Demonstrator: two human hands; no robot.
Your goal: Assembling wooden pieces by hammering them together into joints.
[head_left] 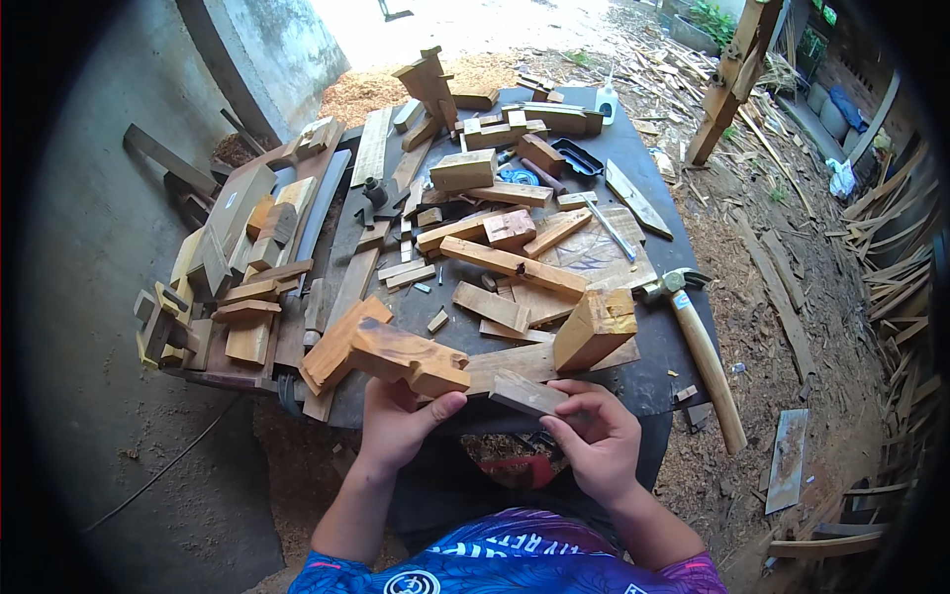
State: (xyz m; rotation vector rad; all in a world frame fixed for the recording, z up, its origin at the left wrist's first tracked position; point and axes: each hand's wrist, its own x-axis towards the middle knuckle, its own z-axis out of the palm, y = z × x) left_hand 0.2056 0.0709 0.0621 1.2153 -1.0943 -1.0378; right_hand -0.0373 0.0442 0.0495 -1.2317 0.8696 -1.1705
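My left hand (398, 421) is closed round a notched wooden block (411, 358), reddish-brown with a dark patch on top and a step cut into its right end. Behind its left end lies or joins an orange-brown wood piece (341, 337); I cannot tell whether the two are connected. My right hand (601, 441) pinches a small greyish wooden strip (526, 393) between thumb and fingers, its free end pointing left toward the notched block. The two pieces are apart. Just beyond the strip stands a thick upright wood block (594, 332) on a flat pale board (495, 364).
Offcuts crowd the dark table (658, 381). A hammer (701, 346) lies at its right edge, handle overhanging. Farther back are a metal ruler-like strip (611, 230), a black tray (577, 156) and a white bottle (607, 101). A wood-laden bench (213, 378) stands left; a post (732, 84) rises right.
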